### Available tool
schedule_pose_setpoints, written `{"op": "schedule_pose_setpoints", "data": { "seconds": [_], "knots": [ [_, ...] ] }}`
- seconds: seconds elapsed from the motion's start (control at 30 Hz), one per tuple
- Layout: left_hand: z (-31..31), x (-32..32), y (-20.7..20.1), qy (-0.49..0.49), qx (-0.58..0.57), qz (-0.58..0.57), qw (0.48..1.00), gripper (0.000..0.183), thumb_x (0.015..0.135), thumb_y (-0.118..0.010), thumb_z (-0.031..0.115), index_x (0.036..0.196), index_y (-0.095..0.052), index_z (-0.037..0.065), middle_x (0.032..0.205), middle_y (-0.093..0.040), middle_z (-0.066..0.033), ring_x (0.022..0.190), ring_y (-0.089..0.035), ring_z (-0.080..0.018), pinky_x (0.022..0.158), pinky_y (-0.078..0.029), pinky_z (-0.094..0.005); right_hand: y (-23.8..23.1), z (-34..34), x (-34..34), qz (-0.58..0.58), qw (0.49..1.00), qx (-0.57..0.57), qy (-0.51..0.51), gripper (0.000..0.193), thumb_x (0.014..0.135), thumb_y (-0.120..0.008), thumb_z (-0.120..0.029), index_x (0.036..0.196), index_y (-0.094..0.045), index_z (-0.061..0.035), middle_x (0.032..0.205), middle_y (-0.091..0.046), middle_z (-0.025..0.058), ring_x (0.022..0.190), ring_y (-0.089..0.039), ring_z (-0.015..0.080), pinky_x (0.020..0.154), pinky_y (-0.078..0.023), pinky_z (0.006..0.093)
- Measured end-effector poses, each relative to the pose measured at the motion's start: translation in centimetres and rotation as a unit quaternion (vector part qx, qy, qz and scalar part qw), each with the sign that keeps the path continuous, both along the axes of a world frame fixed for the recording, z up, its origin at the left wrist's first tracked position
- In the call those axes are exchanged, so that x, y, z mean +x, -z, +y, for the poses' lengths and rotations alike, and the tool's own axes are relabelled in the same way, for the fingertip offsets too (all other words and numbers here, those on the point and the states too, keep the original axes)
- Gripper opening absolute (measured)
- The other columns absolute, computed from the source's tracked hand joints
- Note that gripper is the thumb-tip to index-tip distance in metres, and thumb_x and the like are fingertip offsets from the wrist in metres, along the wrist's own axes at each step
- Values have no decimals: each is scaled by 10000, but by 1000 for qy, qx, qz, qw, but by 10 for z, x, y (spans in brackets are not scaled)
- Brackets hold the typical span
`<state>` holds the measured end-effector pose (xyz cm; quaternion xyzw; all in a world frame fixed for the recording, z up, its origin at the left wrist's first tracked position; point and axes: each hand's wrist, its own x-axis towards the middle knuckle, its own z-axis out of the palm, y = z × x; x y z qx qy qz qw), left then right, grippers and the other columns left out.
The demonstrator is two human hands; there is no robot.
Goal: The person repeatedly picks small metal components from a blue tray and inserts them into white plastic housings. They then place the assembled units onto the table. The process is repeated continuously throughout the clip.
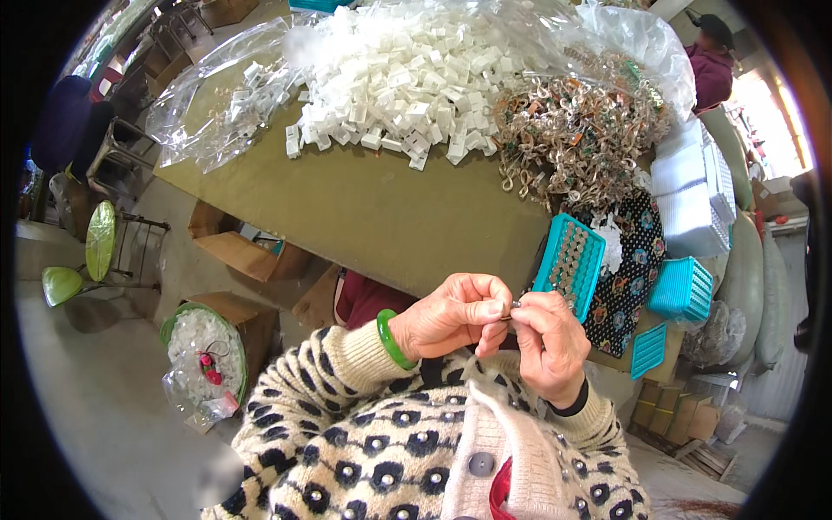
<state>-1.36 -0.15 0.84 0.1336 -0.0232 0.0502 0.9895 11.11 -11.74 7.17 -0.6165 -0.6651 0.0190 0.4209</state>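
My left hand [455, 316], with a green bangle at its wrist, and my right hand [552, 347], with a dark band, meet in front of my chest. The fingertips of both pinch a small metallic piece [515, 305] between them; most of it is hidden by the fingers. Just beyond my right hand, a teal tray [542, 282] holds rows of small round, coin-like metal pieces [569, 260]. Behind it lies a tangled heap of small looped, wired parts [576, 130]. A large pile of small white plastic boxes [416, 78] covers the table's far middle.
The olive tabletop [373, 204] runs along the far side of my hands. On the right are stacked white trays [685, 186], stacked teal trays [682, 286] and a dark patterned cloth [637, 238]. A tub of white pieces [204, 342] and an open carton [251, 251] sit lower left.
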Motion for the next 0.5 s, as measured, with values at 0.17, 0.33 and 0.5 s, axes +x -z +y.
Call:
{"op": "schedule_pose_setpoints", "data": {
  "seconds": [0.17,0.33,0.5],
  "knots": [
    [41,-16,-19,-140,289,142,936,141,907,-682,105,1010,-635,21,782,-655,-26,636,-613,-78,594,-524,-222,6,-7,5,103,993,-47,16,148,830,-658,64,937,-581,-5,885,-606,141,717,-599,246,619,-487,293],
    [137,-19,-12,-454,792,294,282,178,804,-681,3,980,-653,12,878,-620,-91,770,-629,-226,684,-497,-317,9,-9,7,229,970,-74,32,123,862,-639,58,937,-569,-11,864,-582,106,678,-533,159,577,-427,240],
    [174,-16,11,-382,869,267,169,161,775,-689,54,931,-647,59,942,-603,-70,926,-591,-280,754,-497,-375,14,-11,5,263,959,-105,21,132,858,-648,55,942,-570,-10,856,-589,93,683,-546,155,578,-430,239]
  ]
}}
